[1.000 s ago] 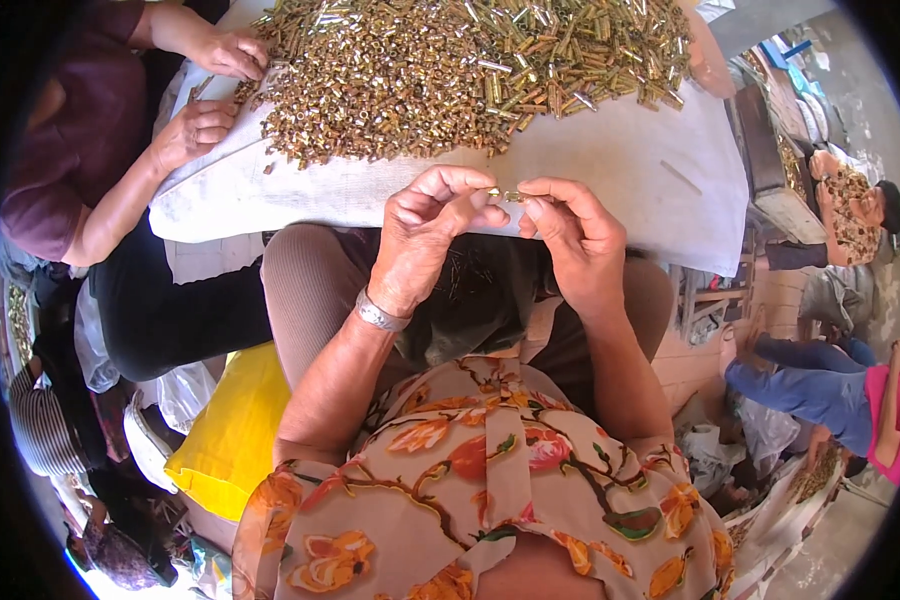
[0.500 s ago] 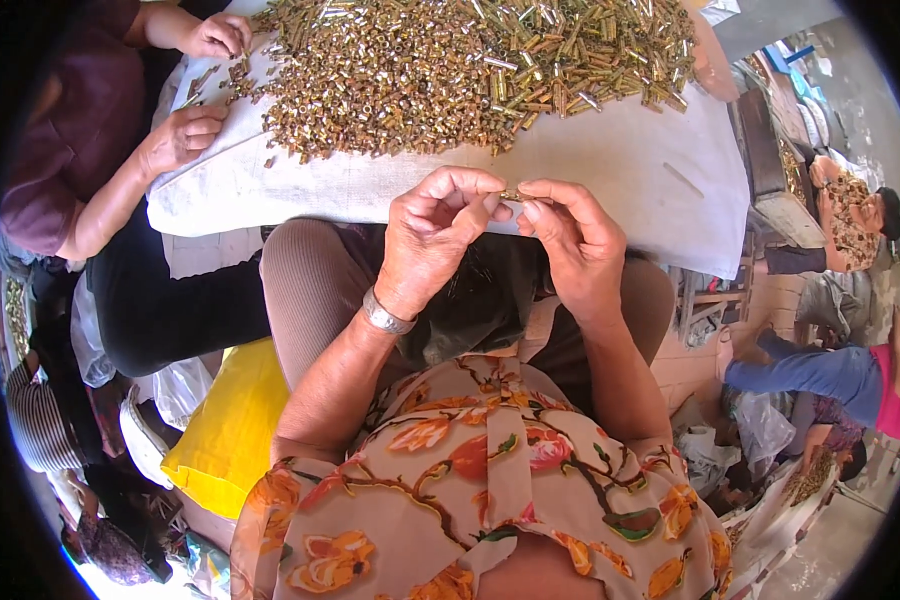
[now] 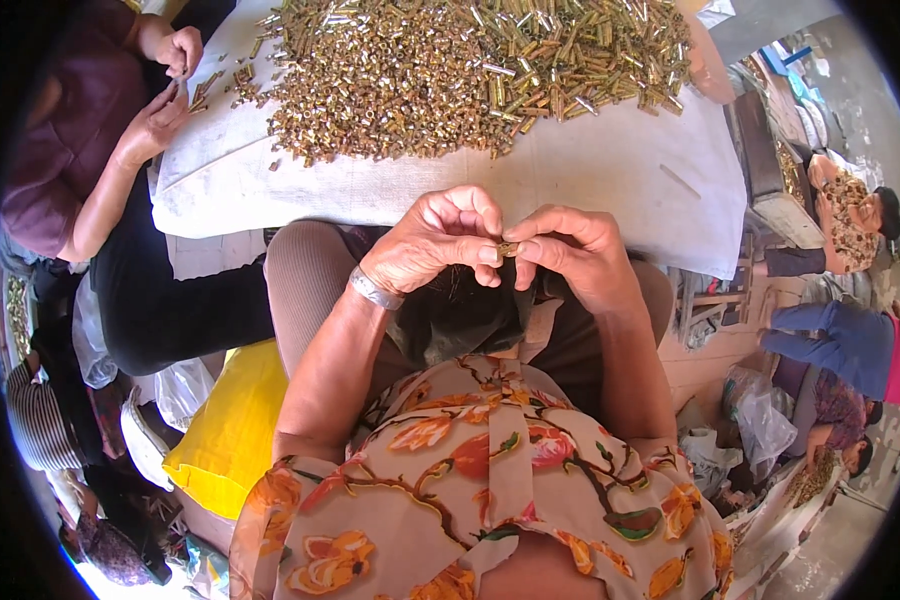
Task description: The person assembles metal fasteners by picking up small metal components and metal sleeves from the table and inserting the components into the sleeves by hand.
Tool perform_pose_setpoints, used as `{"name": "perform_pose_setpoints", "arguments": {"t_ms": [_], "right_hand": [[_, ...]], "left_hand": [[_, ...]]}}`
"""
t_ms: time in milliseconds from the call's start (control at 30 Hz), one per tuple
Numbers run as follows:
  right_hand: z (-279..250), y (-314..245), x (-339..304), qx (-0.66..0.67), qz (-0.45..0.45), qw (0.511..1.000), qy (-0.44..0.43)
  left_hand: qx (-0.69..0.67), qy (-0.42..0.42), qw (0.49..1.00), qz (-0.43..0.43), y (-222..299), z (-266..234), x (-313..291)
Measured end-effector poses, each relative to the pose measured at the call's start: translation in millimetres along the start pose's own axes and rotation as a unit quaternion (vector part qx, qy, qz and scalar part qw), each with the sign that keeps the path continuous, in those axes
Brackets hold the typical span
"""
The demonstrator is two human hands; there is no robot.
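A small brass-coloured metal piece (image 3: 508, 249) is pinched between the fingertips of both hands, above my lap and just short of the table's near edge. My left hand (image 3: 438, 238) grips its left end with thumb and fingers closed; a metal-banded watch circles that wrist. Thumb and forefinger of my right hand (image 3: 578, 252) press on its right end. The fingertips cover much of the piece, so its exact form cannot be made out. Beyond my hands lies a heap of short brass-coloured metal pieces (image 3: 370, 90), merging on the right into longer tube-like pieces (image 3: 580, 60).
A pale cloth (image 3: 610, 165) covers the table. On the left, a co-worker's hands (image 3: 165, 115) meet at the table edge beside a few loose pieces. A yellow bag (image 3: 235, 430) rests at my left. Other people sit and walk at the far right.
Both my hands have come down toward my lap with the metal piece between them. The co-worker's hands have moved together, off the tabletop. A person at the right has shifted.
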State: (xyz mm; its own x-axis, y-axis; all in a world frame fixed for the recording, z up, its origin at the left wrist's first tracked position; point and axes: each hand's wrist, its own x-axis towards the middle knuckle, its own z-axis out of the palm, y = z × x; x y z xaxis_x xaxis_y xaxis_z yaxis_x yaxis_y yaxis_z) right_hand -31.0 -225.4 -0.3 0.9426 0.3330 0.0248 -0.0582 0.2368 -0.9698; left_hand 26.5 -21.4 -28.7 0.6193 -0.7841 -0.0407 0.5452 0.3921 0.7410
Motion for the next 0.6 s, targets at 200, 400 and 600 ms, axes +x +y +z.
{"name": "perform_pose_setpoints", "arguments": {"t_ms": [200, 400, 600], "right_hand": [[-1.6, 5.0, 14.2, 0.351, 0.107, 0.922, 0.122], [-23.9, 5.1, 88.9, -0.152, 0.092, 0.959, 0.218], [-44.7, 34.4, 118.2, -0.695, -0.096, 0.696, 0.154]], "left_hand": [[0.19, 0.157, 0.969, 0.03, 2.1, -6.2, 19.4], [0.665, 0.326, 0.644, 0.195, -14.9, -21.4, 61.4], [0.73, 0.315, 0.58, 0.175, -16.8, -10.7, 69.1]]}}
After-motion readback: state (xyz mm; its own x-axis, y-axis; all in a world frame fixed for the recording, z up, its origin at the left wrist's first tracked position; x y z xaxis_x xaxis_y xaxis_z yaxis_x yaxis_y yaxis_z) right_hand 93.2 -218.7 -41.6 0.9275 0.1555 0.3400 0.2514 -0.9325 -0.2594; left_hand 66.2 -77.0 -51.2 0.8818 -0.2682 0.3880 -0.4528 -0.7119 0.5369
